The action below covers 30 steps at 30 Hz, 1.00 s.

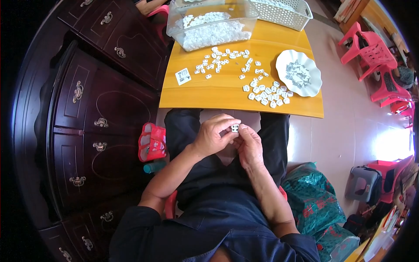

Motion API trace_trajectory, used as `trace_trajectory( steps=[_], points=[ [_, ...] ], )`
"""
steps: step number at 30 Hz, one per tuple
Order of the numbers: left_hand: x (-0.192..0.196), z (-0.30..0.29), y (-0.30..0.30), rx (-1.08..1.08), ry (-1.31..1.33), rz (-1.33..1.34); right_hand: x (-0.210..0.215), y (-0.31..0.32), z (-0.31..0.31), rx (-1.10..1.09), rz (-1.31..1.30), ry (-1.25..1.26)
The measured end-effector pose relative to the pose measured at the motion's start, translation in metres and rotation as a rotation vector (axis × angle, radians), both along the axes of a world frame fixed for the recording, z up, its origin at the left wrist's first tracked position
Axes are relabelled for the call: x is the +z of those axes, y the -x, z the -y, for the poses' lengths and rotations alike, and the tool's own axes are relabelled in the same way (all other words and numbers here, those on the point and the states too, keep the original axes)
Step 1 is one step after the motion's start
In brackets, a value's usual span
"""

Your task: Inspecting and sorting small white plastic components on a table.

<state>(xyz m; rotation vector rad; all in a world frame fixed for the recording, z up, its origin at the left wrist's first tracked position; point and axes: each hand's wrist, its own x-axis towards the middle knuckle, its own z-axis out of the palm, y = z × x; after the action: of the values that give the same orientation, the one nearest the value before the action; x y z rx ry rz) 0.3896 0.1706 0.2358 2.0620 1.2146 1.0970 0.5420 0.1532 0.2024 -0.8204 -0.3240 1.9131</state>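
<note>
Over my lap, just off the table's near edge, both hands meet at a small white plastic piece with dark holes (235, 128). The fingertips and thumb of my left hand (212, 136) pinch it from the left. On its other side, the closed fingers of my right hand (249, 146) press against it, the thumb uppermost. Similar white pieces with dark holes lie loose on the table, one group of small ones (211, 64) at the left and a group of larger-looking ones (270, 94) near the front right. A scalloped white plate (315, 85) holds many small grey slivers.
On the yellow wooden table (196, 96) stand a clear plastic bin (174, 31) of white parts and a white perforated basket (301, 24). A printed white card (183, 76) lies at the left. Dark cabinets (118, 96), a red bag (152, 142) and a green bag (312, 196) flank me.
</note>
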Motion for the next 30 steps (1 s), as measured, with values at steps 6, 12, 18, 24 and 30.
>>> trace_trajectory(
  steps=[6, 12, 18, 24, 30],
  points=[
    [0.002, 0.0, 0.0, 0.009, -0.086, -0.072, -0.001, 0.005, 0.004, -0.065, 0.083, -0.053],
    [0.002, -0.002, -0.004, 0.003, -0.115, -0.066, 0.001, 0.007, 0.006, -0.124, 0.124, -0.049],
    [-0.006, -0.008, -0.006, -0.007, -0.115, -0.034, -0.002, 0.004, 0.003, -0.143, 0.146, -0.071],
    [0.001, -0.01, -0.013, -0.013, -0.006, -0.141, -0.014, -0.001, -0.003, -0.153, 0.234, -0.075],
    [0.007, -0.035, 0.0, 0.122, -0.061, -0.158, -0.014, 0.003, -0.016, -0.089, 0.198, -0.08]
  ],
)
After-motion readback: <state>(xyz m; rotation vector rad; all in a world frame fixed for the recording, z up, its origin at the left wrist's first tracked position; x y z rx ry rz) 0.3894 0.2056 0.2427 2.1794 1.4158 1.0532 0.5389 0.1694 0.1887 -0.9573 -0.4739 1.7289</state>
